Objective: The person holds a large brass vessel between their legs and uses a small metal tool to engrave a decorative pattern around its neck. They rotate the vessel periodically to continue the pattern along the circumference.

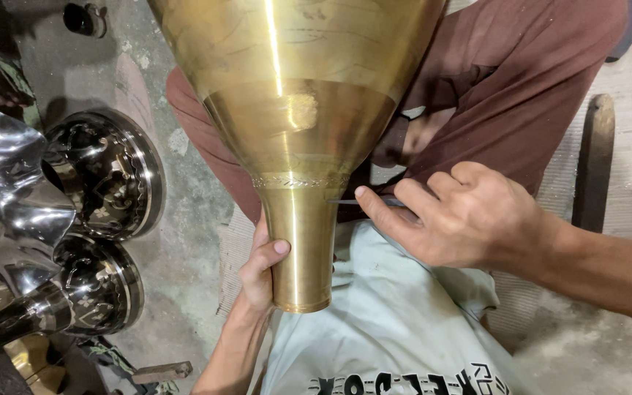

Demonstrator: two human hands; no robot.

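A large shiny brass cone-shaped vessel [294, 110] narrows down to a cylindrical neck over my lap. A fine engraved band rings it just above the neck. My left hand [261, 271] grips the neck from behind, thumb on its left side. My right hand [455, 216] pinches a thin dark metal tool [345, 202] whose tip touches the brass just under the engraved band.
Polished steel decorated round pieces [107, 172] and a crumpled-looking shiny metal shape [9, 190] lie on the concrete floor at left. A wooden plank [594, 161] stands at right. My legs in maroon trousers [528, 80] and my pale shirt [396, 322] are below the vessel.
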